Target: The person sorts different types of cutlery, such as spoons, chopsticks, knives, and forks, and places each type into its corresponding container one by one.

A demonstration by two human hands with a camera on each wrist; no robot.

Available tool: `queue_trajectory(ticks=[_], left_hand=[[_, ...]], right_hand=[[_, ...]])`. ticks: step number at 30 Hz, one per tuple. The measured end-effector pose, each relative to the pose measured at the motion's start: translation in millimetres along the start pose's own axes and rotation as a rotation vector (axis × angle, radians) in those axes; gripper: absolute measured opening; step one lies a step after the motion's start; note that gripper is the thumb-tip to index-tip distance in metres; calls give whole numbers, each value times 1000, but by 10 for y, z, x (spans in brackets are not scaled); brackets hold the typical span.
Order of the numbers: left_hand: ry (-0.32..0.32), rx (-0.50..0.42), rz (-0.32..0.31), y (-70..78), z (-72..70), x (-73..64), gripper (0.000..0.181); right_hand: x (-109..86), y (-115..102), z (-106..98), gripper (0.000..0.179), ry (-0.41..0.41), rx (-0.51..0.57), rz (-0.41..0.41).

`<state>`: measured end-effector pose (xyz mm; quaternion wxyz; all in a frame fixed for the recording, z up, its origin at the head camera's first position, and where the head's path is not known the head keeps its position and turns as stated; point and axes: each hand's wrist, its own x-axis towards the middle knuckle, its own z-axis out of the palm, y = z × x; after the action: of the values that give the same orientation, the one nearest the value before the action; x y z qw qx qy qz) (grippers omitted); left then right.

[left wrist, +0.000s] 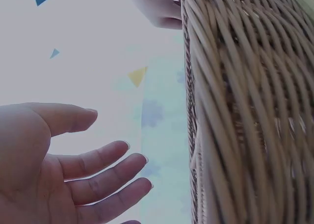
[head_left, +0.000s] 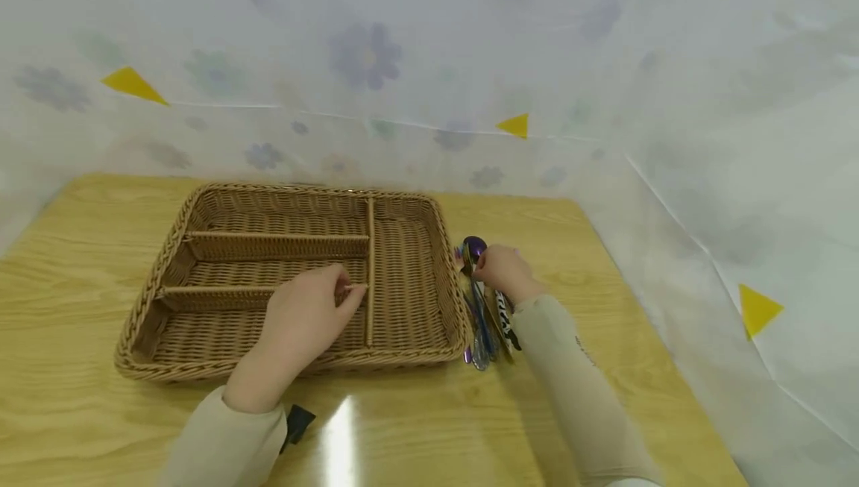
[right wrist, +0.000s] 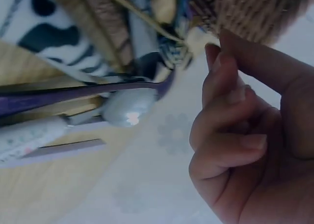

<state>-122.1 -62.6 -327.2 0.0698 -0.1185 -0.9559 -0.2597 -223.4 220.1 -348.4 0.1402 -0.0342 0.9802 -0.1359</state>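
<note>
My left hand (head_left: 302,312) hovers over the front compartments of a wicker basket (head_left: 419,356). Its fingers look loosely bent and hold nothing in the left wrist view. Just right of the basket, my right hand (head_left: 505,271) is at a pile of cutlery (head_left: 482,323). Thumb and forefinger meet at their tips and the other fingers are curled; whether a utensil sits between the tips cannot be made out. A purple spoon (head_left: 474,246) lies beside these fingertips. The right wrist view shows a black-and-white patterned handle (right wrist: 54,37) and a thin gold handle (right wrist: 142,15).
Wicker dividers (head_left: 370,271) split the basket into several compartments. A small black piece (head_left: 297,423) lies on the wooden table (head_left: 416,427) near my left sleeve. Flower-patterned sheeting (head_left: 403,47) with yellow triangles rises behind and to the right.
</note>
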Motion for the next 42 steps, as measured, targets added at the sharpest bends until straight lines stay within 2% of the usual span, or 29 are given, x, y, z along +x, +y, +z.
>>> queue_trajectory(ticks=[7, 17, 22, 28, 33, 37, 42], left_hand=[[-34, -36, -26, 94, 9, -23, 22], [-33, -57, -58, 100, 21, -42, 21], [-40, -64, -74, 86, 18, -66, 24], [-24, -64, -65, 76, 19, -65, 24], [-17, -48, -64, 97, 11, -59, 23], [-40, -55, -65, 132, 13, -45, 21], [-32, -55, -46, 154, 19, -31, 22]], right_hand=[[127, 94, 127, 36, -14, -57, 26], [188, 143, 122, 45, -94, -23, 12], [178, 183, 117, 41, -97, 13, -17], [58, 178, -65, 43, -110, 58, -62], [-30, 194, -238, 28, -88, 113, -35], [-138, 213, -378, 33, -43, 221, -6], [-269, 193, -542, 31, 14, 391, -24]])
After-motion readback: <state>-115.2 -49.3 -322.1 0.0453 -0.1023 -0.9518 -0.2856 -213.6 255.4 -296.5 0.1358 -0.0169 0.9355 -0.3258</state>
